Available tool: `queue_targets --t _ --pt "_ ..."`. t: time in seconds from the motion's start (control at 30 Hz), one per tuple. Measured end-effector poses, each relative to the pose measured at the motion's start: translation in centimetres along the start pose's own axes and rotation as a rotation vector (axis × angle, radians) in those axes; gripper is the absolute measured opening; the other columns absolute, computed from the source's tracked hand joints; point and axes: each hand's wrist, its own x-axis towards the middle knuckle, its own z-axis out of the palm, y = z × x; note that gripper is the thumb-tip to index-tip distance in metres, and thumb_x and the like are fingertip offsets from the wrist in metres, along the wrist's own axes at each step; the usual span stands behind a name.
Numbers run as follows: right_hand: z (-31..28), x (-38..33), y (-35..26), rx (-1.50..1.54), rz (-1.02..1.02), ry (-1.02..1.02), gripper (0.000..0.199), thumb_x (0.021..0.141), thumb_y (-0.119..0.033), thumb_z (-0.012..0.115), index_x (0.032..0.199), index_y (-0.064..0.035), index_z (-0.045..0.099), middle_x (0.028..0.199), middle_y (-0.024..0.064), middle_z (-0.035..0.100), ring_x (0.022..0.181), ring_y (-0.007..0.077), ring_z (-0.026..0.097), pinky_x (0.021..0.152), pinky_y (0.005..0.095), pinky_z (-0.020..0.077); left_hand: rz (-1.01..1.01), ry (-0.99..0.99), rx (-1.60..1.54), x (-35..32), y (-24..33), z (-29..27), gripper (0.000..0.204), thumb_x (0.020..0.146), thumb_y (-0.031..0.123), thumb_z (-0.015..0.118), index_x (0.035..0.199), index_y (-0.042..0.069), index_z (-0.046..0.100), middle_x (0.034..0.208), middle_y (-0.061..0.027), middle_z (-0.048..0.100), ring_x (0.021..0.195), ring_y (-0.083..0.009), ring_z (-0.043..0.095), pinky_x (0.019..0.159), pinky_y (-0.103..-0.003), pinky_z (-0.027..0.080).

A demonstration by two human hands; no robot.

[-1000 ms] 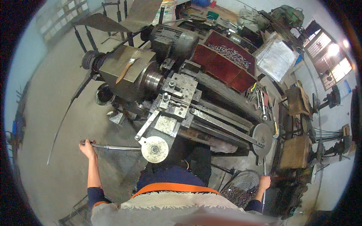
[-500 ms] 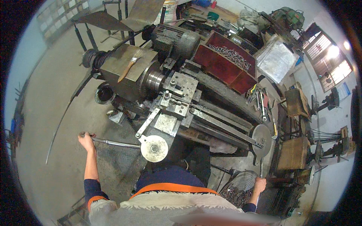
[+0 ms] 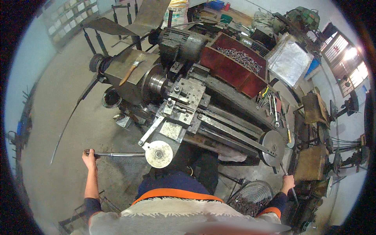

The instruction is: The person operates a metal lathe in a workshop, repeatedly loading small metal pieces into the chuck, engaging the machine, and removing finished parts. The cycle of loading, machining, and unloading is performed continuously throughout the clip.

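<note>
The left hand [image 3: 89,156] is gripping the long lever bar [image 3: 117,155] left of the round handwheel [image 3: 158,154]; the right hand [image 3: 288,183] is closing around a thin handle [image 3: 289,185] far right. Keeping both grips firm and pulling steadily seems advisable.

Long horizontal steel lever [image 3: 117,154]

**Open floor on our left, clutter on our right**

We find bare concrete floor [image 3: 58,117] to the left of the lathe [image 3: 184,105], with room around our left hand [image 3: 89,157] and the long lever [image 3: 117,154]. Ahead, the carriage [image 3: 184,100] and round handwheel [image 3: 158,154] block a straight reach. On the right, the large wheel [image 3: 273,143], wire basket [image 3: 250,194] and crowded stands hem in our right hand [image 3: 288,182].
</note>
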Motion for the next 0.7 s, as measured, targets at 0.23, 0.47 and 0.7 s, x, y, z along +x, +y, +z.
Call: queue_targets --t 0.23,0.47,0.7 --pt "2.9 0.7 -0.4 0.065 0.069 0.132 0.043 0.072 -0.031 0.058 0.107 -0.0066 0.056 0.111 0.0125 0.058 0.104 0.0322 0.054 0.083 0.0475 0.0437 0.041 -0.289 0.573 8.6 -2.1 -1.6 0.024 0.072 0.016 0.059 0.080 -0.006 0.063 0.062 -0.0137 0.063 0.055 -0.0199 0.063 0.055 -0.033 0.049" --pt "5.8 -9.0 -2.6 0.418 -0.134 0.166 0.069 0.062 -0.029 0.067 0.123 -0.0032 0.047 0.123 0.0180 0.050 0.112 0.0353 0.048 0.094 0.0412 0.0394 0.533 -0.626 0.964 12.4 0.2 13.7 0.043 0.073 0.031 0.062 0.103 -0.001 0.061 0.092 -0.0232 0.062 0.088 -0.0340 0.060 0.078 -0.043 0.047" --pt "3.0 -18.1 -6.2 0.543 -0.131 -0.010 0.036 0.059 -0.018 0.059 0.090 -0.0026 0.067 0.087 0.0230 0.063 0.086 0.0370 0.060 0.078 0.0404 0.0472 0.699 -0.666 1.097 11.3 -0.8 21.7 0.036 0.080 0.034 0.057 0.087 -0.001 0.058 0.085 -0.0233 0.062 0.081 -0.0380 0.061 0.072 -0.045 0.049"
